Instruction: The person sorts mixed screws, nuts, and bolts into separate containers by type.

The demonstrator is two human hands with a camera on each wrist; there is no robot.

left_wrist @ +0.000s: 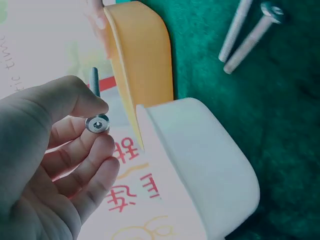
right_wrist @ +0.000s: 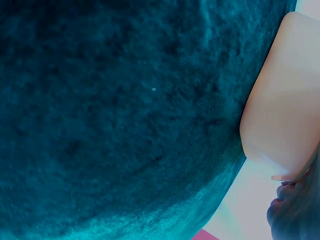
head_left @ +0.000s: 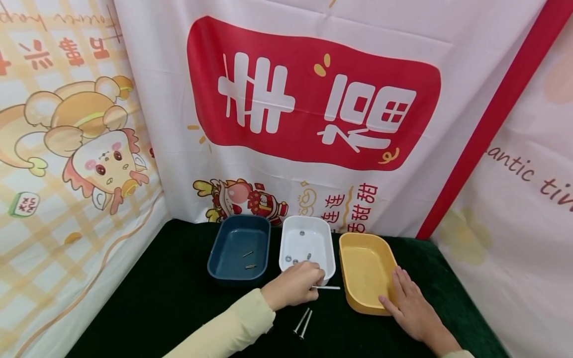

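My left hand (head_left: 293, 284) pinches a long metal bolt (head_left: 329, 287) between thumb and fingers, just in front of the white tray (head_left: 320, 243). In the left wrist view the bolt's round head (left_wrist: 97, 123) with its socket faces the camera, and the threaded shank points away. Several small metal pieces, like nuts (head_left: 302, 232), lie in the white tray. My right hand (head_left: 414, 308) rests with extended fingers on the right side of the yellow tray (head_left: 364, 268), the thumb at its rim. The right wrist view catches that tray's outer wall (right_wrist: 285, 95) and the fingers (right_wrist: 282, 200) low at the right.
Two more long bolts (head_left: 306, 324) lie on the dark green cloth (head_left: 156, 298) near the left hand. A blue tray (head_left: 237, 238) with two small brass-coloured pins (head_left: 250, 267) stands at the left of the row. Printed curtains (head_left: 313, 99) hang behind and beside the table.
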